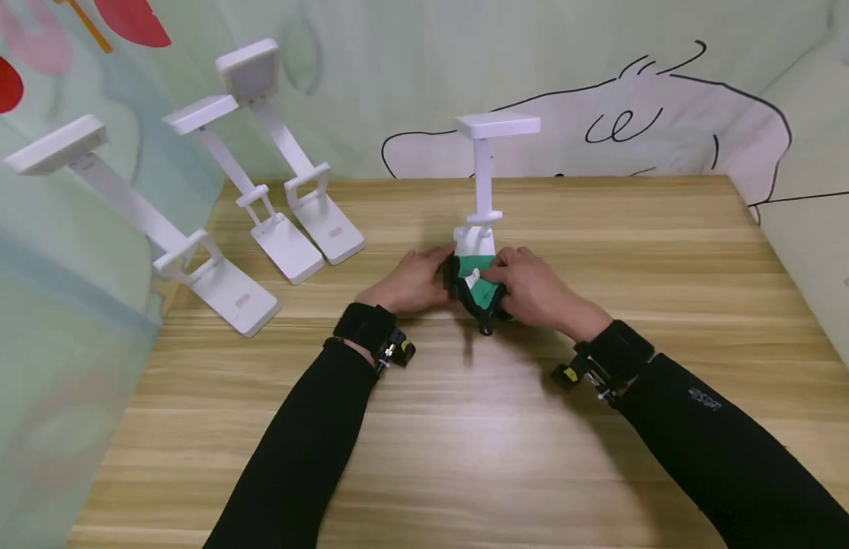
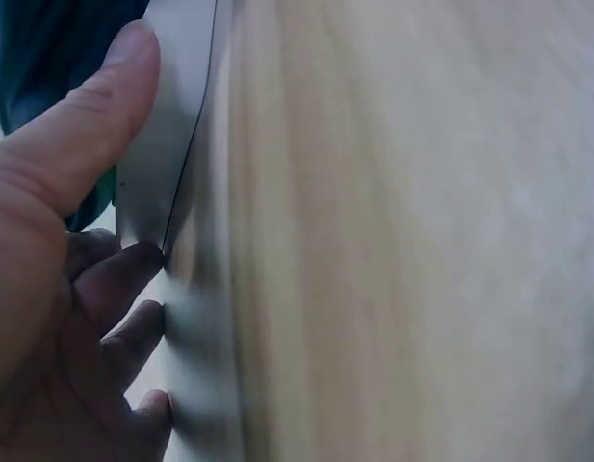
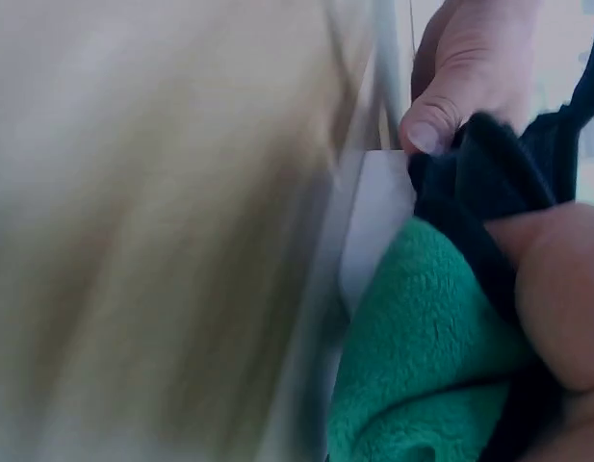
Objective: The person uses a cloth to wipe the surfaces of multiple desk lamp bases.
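A white desk lamp [image 1: 483, 179] stands at the back middle of the table, its head raised on an upright arm. Over the front of its base lies a green fleecy cloth [image 1: 485, 296] with dark edging and a small white tag. My left hand [image 1: 414, 280] holds the left side of the base; in the left wrist view its thumb and curled fingers meet the white base edge [image 2: 167, 125]. With my right hand [image 1: 537, 290] I pinch the cloth near its dark border. The right wrist view shows the green fleece [image 3: 422, 327] bunched beside the right fingers.
To the left, three more white desk lamps stand on the table: one nearest me [image 1: 235, 297], a middle one [image 1: 287, 248] and one farther back [image 1: 328, 229]. Painted walls border the wooden table [image 1: 479, 442] behind and on the left.
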`<act>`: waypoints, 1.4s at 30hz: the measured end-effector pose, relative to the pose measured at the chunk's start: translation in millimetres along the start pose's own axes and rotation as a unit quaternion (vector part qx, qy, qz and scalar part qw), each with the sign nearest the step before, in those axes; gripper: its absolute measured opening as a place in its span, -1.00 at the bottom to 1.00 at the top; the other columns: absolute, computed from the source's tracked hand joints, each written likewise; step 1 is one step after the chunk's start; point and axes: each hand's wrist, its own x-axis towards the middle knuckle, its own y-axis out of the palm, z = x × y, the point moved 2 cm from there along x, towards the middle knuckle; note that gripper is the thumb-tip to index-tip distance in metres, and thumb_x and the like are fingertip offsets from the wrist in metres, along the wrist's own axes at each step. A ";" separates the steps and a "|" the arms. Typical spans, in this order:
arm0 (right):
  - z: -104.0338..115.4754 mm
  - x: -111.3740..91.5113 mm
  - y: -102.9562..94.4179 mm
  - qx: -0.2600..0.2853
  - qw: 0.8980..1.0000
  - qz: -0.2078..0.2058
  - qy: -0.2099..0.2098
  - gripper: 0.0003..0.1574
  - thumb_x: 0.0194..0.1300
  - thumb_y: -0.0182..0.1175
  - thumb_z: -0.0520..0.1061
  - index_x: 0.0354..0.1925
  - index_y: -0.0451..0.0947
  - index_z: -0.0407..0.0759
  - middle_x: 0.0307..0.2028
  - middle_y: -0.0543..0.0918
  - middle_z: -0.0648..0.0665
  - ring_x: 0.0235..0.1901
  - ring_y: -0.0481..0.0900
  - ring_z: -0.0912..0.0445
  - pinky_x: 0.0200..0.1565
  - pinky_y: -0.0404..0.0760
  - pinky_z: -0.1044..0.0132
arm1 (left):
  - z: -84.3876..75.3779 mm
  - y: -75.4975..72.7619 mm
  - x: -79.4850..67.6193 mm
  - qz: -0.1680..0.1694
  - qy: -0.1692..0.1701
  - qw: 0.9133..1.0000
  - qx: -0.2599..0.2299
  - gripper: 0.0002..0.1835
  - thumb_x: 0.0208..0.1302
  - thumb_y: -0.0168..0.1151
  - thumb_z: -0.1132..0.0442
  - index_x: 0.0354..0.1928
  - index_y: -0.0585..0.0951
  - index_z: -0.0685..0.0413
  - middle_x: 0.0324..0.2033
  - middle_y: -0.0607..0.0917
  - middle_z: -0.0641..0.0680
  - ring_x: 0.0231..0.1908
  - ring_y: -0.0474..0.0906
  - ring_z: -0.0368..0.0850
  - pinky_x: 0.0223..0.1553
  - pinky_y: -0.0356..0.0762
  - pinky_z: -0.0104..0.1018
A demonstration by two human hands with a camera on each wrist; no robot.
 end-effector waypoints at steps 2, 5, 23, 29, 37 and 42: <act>-3.4 -8.9 -1.3 0.025 0.999 0.012 -0.024 -0.38 -0.10 0.10 -0.46 0.00 0.66 -0.20 -0.19 0.55 -0.23 -0.18 0.41 -0.12 -0.14 0.44 0.02 | 0.2 -0.1 -0.4 0.002 0.003 1.000 0.003 0.13 0.05 0.37 -0.24 0.51 0.00 0.06 0.43 0.24 0.19 0.40 0.10 -0.05 0.43 -0.15 0.08; -6.8 -19.8 -7.4 0.056 0.997 0.045 -0.036 -0.35 -0.08 0.05 -0.51 -0.01 0.67 -0.17 -0.20 0.53 -0.17 -0.15 0.40 -0.08 -0.12 0.41 0.06 | 0.9 0.1 -0.7 0.011 0.000 1.000 -0.002 0.16 0.03 0.39 -0.24 0.52 -0.04 0.04 0.44 0.19 0.19 0.42 0.04 -0.02 0.45 -0.20 0.07; 5.9 10.8 6.1 -0.037 0.995 -0.029 0.085 -0.31 -0.04 0.21 -0.31 0.16 0.57 -0.10 -0.23 0.49 -0.25 -0.27 0.36 -0.14 -0.32 0.47 -0.03 | -2.7 -0.4 4.7 0.022 0.007 1.000 0.017 0.04 0.11 0.36 -0.09 0.51 0.00 0.05 0.41 0.27 0.21 0.39 0.11 0.02 0.44 -0.13 0.06; 6.3 -17.6 7.1 -0.034 0.998 -0.034 -0.038 -0.26 -0.09 0.21 -0.40 0.11 0.62 0.03 -0.18 0.52 -0.21 -0.19 0.37 -0.12 -0.20 0.41 -0.03 | -2.7 -2.0 1.8 0.030 -0.006 0.999 0.011 0.01 0.17 0.30 -0.07 0.53 -0.05 -0.04 0.45 0.20 0.16 0.43 0.00 0.00 0.45 -0.18 0.04; -19.9 -46.9 -10.5 0.083 0.995 0.031 0.047 -0.36 -0.02 0.13 -0.40 0.10 0.61 -0.15 -0.18 0.57 -0.17 -0.17 0.45 -0.04 -0.14 0.47 0.07 | -5.4 1.2 3.0 0.035 -0.026 0.999 -0.017 0.20 -0.02 0.40 -0.28 0.53 -0.08 -0.09 0.48 0.13 0.12 0.44 -0.04 -0.08 0.46 -0.32 0.01; -44.1 -24.6 -28.2 0.114 0.962 -0.001 0.248 -0.50 0.18 0.17 -0.16 0.11 0.54 -0.27 -0.17 0.61 -0.28 -0.28 0.50 -0.10 -0.26 0.50 0.08 | -6.0 1.9 2.7 0.016 -0.040 0.998 -0.035 0.17 -0.06 0.42 -0.30 0.52 0.01 -0.14 0.47 0.16 0.02 0.43 -0.01 -0.14 0.45 -0.32 0.08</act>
